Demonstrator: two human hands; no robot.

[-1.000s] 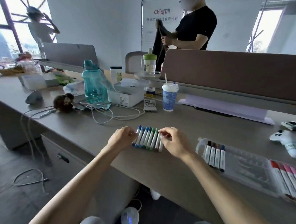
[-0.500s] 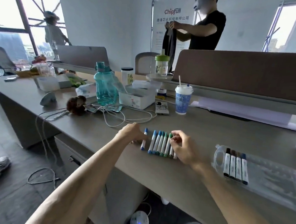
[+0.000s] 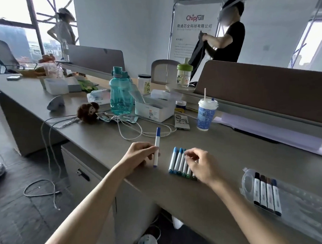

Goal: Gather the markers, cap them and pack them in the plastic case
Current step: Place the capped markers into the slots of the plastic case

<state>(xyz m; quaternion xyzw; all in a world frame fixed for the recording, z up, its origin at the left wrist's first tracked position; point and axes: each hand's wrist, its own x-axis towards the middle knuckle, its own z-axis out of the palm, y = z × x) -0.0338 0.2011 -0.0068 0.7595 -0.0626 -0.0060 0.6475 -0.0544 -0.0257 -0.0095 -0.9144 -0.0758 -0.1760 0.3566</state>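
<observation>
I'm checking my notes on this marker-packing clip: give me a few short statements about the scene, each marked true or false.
1. The left hand holds one marker apart from the others. True.
2. That marker has a red cap. False: the cap is blue.
3. The right hand reaches into the plastic case. False: its fingers touch the row of markers lying on the desk.
4. Four markers lie in the plastic case. True.
</observation>
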